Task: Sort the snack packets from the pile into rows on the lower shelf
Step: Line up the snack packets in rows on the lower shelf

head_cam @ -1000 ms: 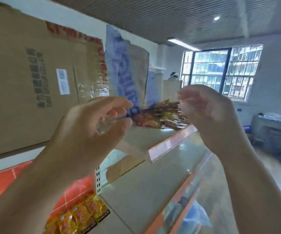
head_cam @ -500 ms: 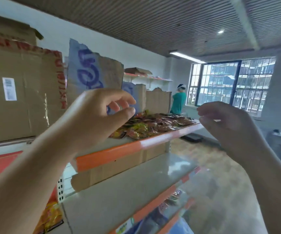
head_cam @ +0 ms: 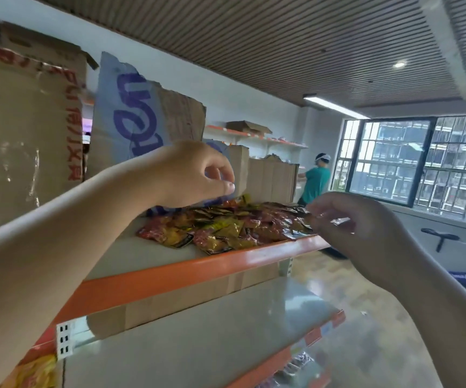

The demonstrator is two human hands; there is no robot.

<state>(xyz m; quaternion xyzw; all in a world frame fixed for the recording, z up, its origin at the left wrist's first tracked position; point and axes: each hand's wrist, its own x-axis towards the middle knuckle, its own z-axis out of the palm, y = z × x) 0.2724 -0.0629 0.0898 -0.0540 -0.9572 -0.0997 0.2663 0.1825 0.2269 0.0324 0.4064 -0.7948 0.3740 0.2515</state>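
On upper orange-edged shelf (head_cam: 170, 278), pile of snack packets (head_cam: 226, 226), my left hand (head_cam: 195, 175) above its rear edge, fingers curled to thumb, nothing seen held, my right hand (head_cam: 346, 222) at its right end, curled, blurred, possibly pinching something, lower shelf (head_cam: 198, 340) beneath.

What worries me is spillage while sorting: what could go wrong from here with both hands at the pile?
1. The pile of snack packets lies loose right up to the upper shelf's orange front edge; the right hand, blurred there, could sweep some off.
2. The left hand hovers close to the torn cardboard sheet standing behind the pile; a bump might tip it onto the packets.
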